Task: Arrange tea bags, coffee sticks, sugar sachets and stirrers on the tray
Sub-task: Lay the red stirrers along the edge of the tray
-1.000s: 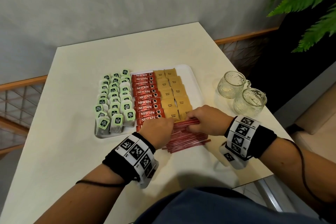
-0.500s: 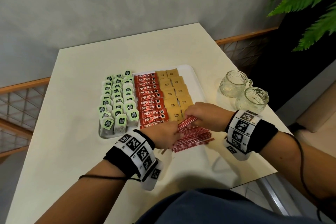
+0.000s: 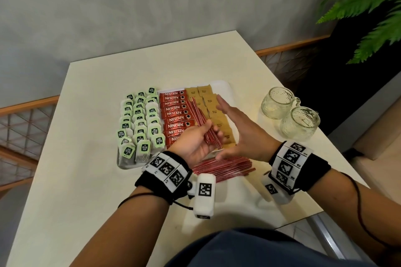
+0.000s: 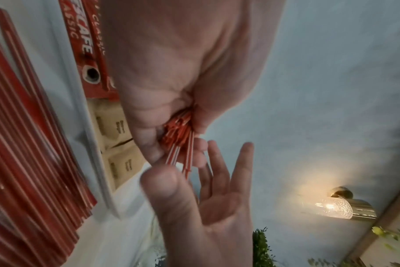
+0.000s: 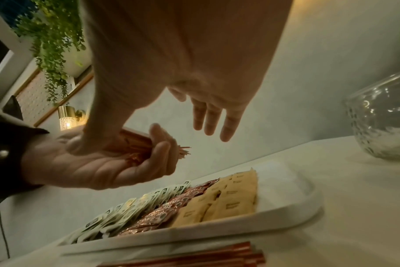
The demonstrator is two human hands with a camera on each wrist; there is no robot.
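A white tray [image 3: 225, 91] holds rows of green-tagged tea bags [image 3: 140, 122], red coffee sticks [image 3: 176, 112] and brown sugar sachets [image 3: 213, 112]. My left hand [image 3: 196, 143], palm up above the tray, grips a bundle of red-and-white stirrers [image 3: 200, 118] that fans out over the coffee sticks. My right hand [image 3: 237, 128] hovers just right of the bundle with straight fingers and holds nothing. More stirrers [image 3: 223, 168] lie in a pile on the table in front of the tray. The left wrist view shows the bundle of stirrers [image 4: 179, 130] clamped in the left fingers.
Two glass mugs [image 3: 289, 114] stand on the table right of the tray. A green plant [image 3: 373, 4] hangs at the upper right. The table edge [image 3: 299, 220] runs close to my body, and a wooden rail lies beyond both sides.
My left hand has lifted a bundle of stirrers off the pile and turned palm up over the tray. My right hand has let go and opened beside it.
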